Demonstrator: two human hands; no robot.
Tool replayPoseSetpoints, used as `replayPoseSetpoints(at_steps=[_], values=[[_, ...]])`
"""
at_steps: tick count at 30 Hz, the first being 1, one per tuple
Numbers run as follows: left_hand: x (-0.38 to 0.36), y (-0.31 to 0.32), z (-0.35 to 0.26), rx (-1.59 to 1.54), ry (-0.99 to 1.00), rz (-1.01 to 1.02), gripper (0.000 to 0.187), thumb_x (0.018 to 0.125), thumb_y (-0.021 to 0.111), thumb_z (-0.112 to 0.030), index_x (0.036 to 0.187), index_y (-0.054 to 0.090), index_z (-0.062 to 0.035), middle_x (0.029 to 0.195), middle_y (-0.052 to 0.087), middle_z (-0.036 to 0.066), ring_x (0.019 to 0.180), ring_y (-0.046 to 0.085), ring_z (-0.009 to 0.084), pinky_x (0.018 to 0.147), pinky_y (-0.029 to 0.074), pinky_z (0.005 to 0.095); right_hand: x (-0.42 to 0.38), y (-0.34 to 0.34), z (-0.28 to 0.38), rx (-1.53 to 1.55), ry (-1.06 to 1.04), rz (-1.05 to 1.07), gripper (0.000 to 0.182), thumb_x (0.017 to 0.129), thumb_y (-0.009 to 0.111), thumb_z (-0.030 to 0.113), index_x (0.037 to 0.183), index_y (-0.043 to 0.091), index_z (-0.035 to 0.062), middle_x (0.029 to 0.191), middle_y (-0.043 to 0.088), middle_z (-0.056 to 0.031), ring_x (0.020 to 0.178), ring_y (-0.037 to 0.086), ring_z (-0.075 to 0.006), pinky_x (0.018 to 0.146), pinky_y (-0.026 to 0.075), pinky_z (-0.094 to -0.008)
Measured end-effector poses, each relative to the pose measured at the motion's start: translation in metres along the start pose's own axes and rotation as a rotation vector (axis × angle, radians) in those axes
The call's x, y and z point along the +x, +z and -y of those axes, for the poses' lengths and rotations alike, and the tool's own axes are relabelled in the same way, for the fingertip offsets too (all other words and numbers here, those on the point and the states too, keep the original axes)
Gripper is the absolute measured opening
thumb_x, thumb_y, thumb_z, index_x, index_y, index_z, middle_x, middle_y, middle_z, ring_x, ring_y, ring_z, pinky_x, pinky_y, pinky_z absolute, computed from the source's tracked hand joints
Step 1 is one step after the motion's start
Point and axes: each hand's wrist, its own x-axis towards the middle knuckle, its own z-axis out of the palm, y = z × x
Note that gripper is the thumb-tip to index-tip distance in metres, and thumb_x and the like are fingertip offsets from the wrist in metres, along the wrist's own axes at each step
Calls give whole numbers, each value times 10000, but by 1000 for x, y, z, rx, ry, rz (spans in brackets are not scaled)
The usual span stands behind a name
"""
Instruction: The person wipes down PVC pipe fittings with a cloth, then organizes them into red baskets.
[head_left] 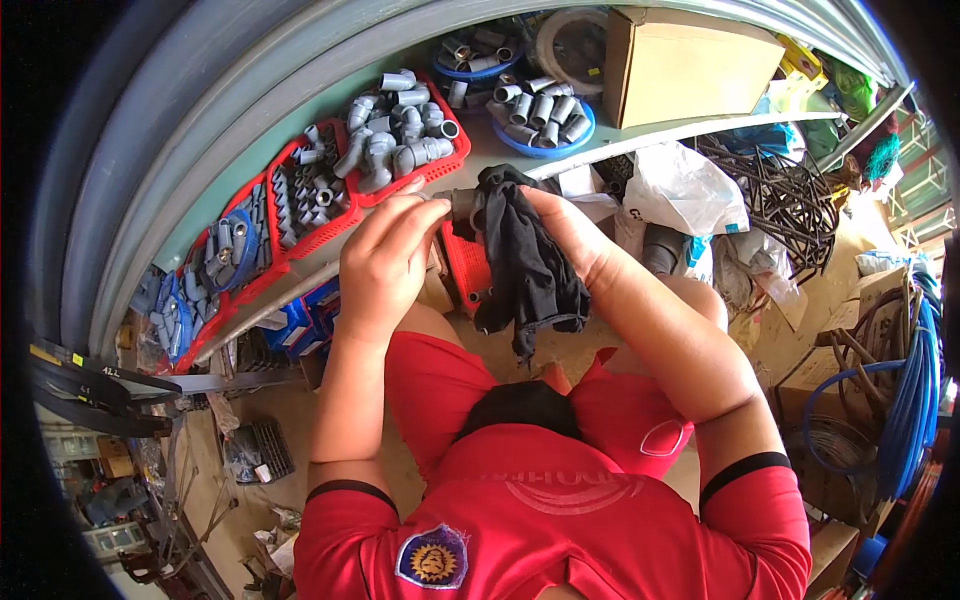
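Note:
A dark grey pipe fitting [463, 206] is held up in front of the shelf. The fingers of my left hand [388, 250] are closed on its left end. A black cloth [525, 265] hangs down from my right hand [570, 232], whose fingers are closed on it at the fitting's right side. The cloth covers part of the fitting and hides some right fingers. Just behind my hands, a red basket [462, 150] holds grey pipe fittings.
More red baskets [325, 232] of small fittings line the shelf at left. A blue bowl [590, 135] of fittings and a cardboard box [690, 75] stand behind. White plastic bags [685, 190] lie at right, with coiled blue hose [910, 390] further right.

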Motion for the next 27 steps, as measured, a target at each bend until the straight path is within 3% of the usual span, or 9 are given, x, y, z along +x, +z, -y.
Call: replayPoseSetpoints(at_steps=[4, 5, 8, 9, 12, 19, 27], values=[[7, -13, -9, 123, 61, 126, 312, 798, 715, 24, 1088, 709, -92, 967, 689, 73, 1039, 689, 317, 880, 565, 427, 0, 1, -1, 78, -15, 76, 440, 1045, 410, 346, 1119, 660, -8, 1032, 732, -175, 891, 725, -289, 834, 598, -425], [4, -15, -7, 100, 66, 169, 325, 817, 725, -38, 1131, 698, -118, 1067, 680, 103, 1055, 672, 345, 897, 552, 442, -2, 2, 0, 76, -18, 68, 443, 1046, 402, 344, 1116, 660, -9, 1030, 732, -176, 891, 724, -292, 833, 598, -424], [-6, -19, -22, 52, -94, 285, 385, 802, 763, -85, 1172, 679, -145, 1186, 644, 146, 1047, 663, 373, 880, 550, 442, -4, 3, 0, 30, -38, 13, 452, 1046, 387, 345, 1106, 662, -9, 1018, 734, -171, 894, 724, -295, 836, 597, -425], [-12, -16, -21, 54, -103, 290, 456, 793, 785, -117, 1224, 645, -164, 1296, 576, 191, 1050, 654, 396, 865, 546, 447, -5, 5, 0, 4, -36, 14, 453, 1045, 385, 344, 1105, 662, -9, 1017, 734, -169, 894, 724, -292, 836, 598, -426], [-21, -9, -21, -83, -215, 304, 536, 778, 787, -40, 1271, 593, -121, 1346, 532, 222, 1227, 561, 436, 991, 485, 461, -7, 14, -1, -98, -52, -38, 415, 1045, 429, 329, 1097, 662, -11, 1007, 736, -156, 870, 729, -274, 830, 602, -414], [-28, -1, -17, -117, -281, 248, 476, 756, 765, 25, 1197, 597, -41, 1318, 541, 210, 1184, 596, 416, 974, 494, 446, -6, 17, -13, -149, -72, -155, 322, 1032, 520, 284, 1066, 667, 0, 970, 742, -136, 828, 734, -247, 778, 606, -371], [-41, 7, 2, -251, -360, 232, 336, 807, 765, -6, 1124, 654, 11, 1234, 605, 195, 1126, 636, 364, 907, 518, 417, -8, 28, -3, -278, -161, -295, 303, 1011, 562, 273, 1049, 680, -4, 943, 751, -132, 794, 737, -242, 750, 612, -374]])
